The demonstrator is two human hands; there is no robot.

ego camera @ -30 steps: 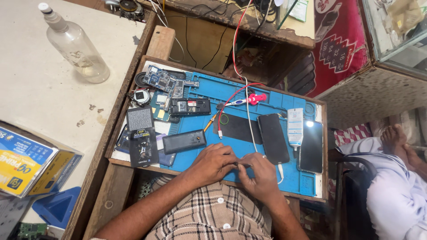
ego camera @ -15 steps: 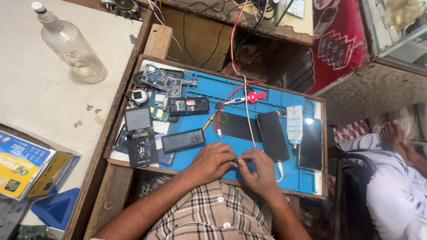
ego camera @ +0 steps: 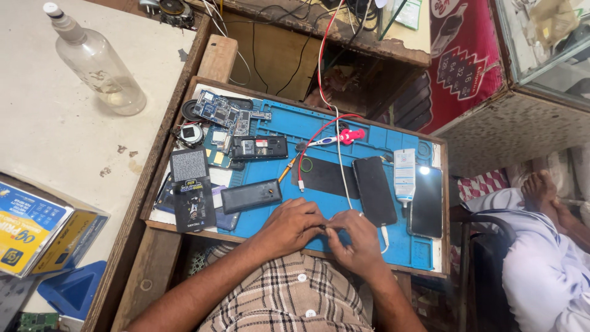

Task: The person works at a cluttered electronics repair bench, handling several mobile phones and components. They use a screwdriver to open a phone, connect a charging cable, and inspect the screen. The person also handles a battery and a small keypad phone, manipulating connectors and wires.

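Note:
Both hands meet at the front edge of a blue work mat (ego camera: pixel 369 132). The fingertips of my left hand (ego camera: pixel 287 229) and my right hand (ego camera: pixel 357 241) pinch a small dark part (ego camera: pixel 324 227) between them; it is too small to identify. A dark grey phone (ego camera: pixel 251 195) lies face down just beyond my left hand. Just past my right hand lies a black phone (ego camera: pixel 373 190) with a white cable plugged into its near end.
On the mat lie a second phone with glare (ego camera: pixel 426 200), a white dropper bottle (ego camera: pixel 404 175), a pink-handled tool (ego camera: pixel 344 136), circuit boards (ego camera: pixel 218 112) and a small keypad phone (ego camera: pixel 258 147). A glass bottle (ego camera: pixel 98 64) and a yellow-and-blue box (ego camera: pixel 31 230) sit at the left. Another person (ego camera: pixel 541 258) sits at the right.
My hands stay together at the mat's front edge with only small finger movements. The view has shifted slightly.

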